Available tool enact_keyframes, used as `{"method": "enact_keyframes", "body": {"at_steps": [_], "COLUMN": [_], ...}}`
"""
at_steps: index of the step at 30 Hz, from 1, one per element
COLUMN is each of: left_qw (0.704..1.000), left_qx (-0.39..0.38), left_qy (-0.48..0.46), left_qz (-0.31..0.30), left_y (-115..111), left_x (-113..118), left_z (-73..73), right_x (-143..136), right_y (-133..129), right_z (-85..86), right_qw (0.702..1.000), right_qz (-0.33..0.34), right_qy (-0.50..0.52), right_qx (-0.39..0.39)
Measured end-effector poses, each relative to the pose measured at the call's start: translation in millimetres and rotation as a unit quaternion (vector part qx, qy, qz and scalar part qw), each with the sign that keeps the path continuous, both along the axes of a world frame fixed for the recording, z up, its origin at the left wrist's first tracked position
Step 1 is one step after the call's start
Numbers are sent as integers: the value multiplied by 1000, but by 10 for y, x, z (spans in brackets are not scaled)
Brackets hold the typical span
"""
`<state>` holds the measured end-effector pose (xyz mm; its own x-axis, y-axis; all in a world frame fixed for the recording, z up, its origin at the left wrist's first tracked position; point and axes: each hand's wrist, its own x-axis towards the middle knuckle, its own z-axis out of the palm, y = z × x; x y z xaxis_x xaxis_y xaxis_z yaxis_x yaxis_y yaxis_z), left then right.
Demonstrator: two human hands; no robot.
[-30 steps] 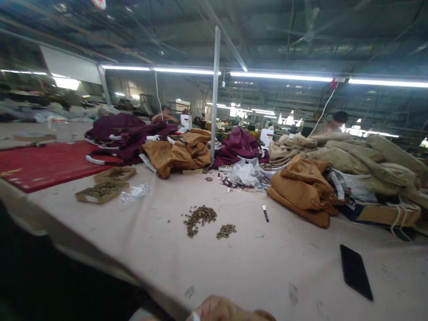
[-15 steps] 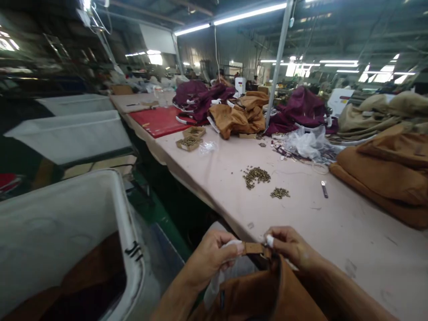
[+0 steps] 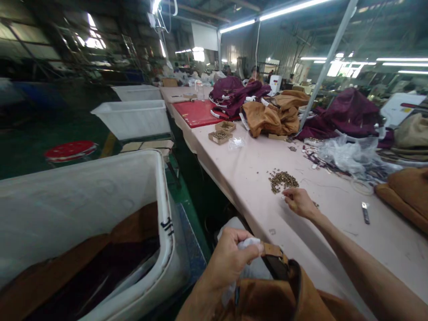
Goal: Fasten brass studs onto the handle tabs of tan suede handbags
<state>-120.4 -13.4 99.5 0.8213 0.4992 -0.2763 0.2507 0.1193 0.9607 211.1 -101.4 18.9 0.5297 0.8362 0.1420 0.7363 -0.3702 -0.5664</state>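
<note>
My left hand [image 3: 230, 254] is closed on the end of a brown strap [image 3: 272, 250], with white wrapping around the part it grips. The strap runs through metal hardware to a tan-brown bag [image 3: 267, 294] below, cut off by the bottom of the view. Out over the table, my right hand [image 3: 301, 203] has its thumb and fingers pinched together at the near edge of a pile of small brass-coloured metal pieces [image 3: 282, 179]. Whatever lies between those fingertips is too small to make out. The hand partly covers a second, smaller cluster.
A large white bin [image 3: 163, 191] with brown and dark fabric stands left of the table [image 3: 234, 174]. Farther back are small boxes of metal pieces [image 3: 220, 136], a red sheet [image 3: 195, 113], maroon bags [image 3: 347, 113] and a metal pole [image 3: 324, 71]. A small dark-handled tool [image 3: 365, 214] lies right.
My right hand has left the strap and reached forward to the metal pieces. My left hand still holds the strap. The view has turned left, showing more of the bin and a red stool.
</note>
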Motion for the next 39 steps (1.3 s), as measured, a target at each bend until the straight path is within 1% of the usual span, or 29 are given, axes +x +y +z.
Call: {"method": "enact_keyframes", "body": {"at_steps": [3,6,10,13,18,20,24,26,29,33,39], "left_qw": [1000,1000,998,998,998,998,998,998,998,998,999], "left_qx": [-2,-18,-38,-44,-57,-62,-63,-62,-68,-66,-45], "left_qy": [-16,-15,-1,-4,-6,-7,-3,1,2,11,-1], "left_qz": [9,21,47,42,41,30,5,5,1,-12,-26], "left_y": [23,35,47,71,117,135,165,171,176,195,235], "left_x": [-28,-15,51,100,132,129,128,138,164,206,267], "left_z": [-32,-95,-165,-197,-275,-299,-313,-316,-331,-363,-413], "right_x": [104,156,189,219,267,282,298,287,246,183,172], "right_y": [235,365,421,399,307,274,246,247,244,239,312], "right_z": [-182,-340,-486,-538,-566,-572,-583,-580,-546,-455,-364], "right_qw": [999,998,997,997,998,998,998,997,995,990,980], "right_qz": [-1,-8,-8,3,30,36,42,46,57,73,72], "right_qy": [-37,-62,-75,-73,-56,-48,-45,-55,-80,-124,-175], "right_qx": [-10,-6,11,21,23,25,31,31,19,-12,-59]}}
